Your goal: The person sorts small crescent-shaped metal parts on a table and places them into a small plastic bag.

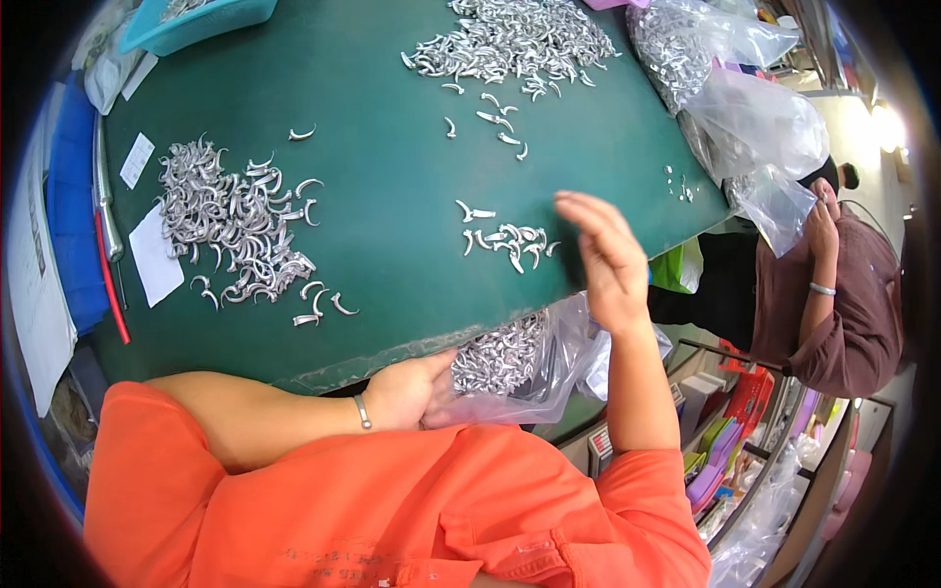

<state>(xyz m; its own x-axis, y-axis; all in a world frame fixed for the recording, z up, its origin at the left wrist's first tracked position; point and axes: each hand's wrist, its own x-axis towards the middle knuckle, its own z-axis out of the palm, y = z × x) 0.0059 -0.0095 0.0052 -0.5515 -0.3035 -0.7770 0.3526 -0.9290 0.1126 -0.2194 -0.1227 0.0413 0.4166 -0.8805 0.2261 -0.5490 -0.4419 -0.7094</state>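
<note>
My left hand point(400, 392) is below the table's near edge, gripping the rim of a clear plastic bag point(561, 367). Small silver curved metal pieces point(500, 355) fill the bag, which hangs against the edge. Over the table's right front part, my right hand point(610, 269) is raised with its fingers stretched out and nothing in it. Just left of that hand lies a small cluster of claw-shaped metal pieces point(512, 241) on the green tabletop point(392, 196). The left fingertips are partly hidden by the bag.
A larger heap of curved pieces point(230, 225) lies at left, beside white paper slips point(155, 257). Another heap point(520, 39) sits at the far side. A teal basket point(201, 27) stands far left. Filled plastic bags point(676, 54) line the right edge, near another person point(848, 284).
</note>
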